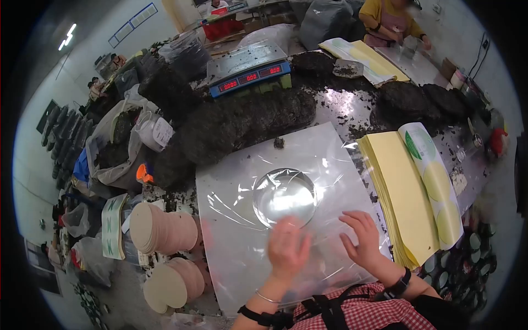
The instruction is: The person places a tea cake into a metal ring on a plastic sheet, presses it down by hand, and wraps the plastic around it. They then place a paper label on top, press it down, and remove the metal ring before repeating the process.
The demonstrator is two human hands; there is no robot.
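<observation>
A shiny round metal ring (285,172) rests on a stack of clear plastic sheets (330,159) in front of me. My left hand (289,246) is just below the ring's near edge, its fingers smeared by motion. Over the sheets, to the right of the ring, my right hand (361,237) has its fingers spread and holds nothing. A small dark crumb (279,143) lies on the sheets beyond the ring.
A stack of yellow paper (399,187) and a printed roll (434,184) lie to the right. Round cardboard discs (165,228) are stacked at left. Dark clumped discs (247,121) line the back, before a blue digital scale (249,77). Another person (390,22) works at back right.
</observation>
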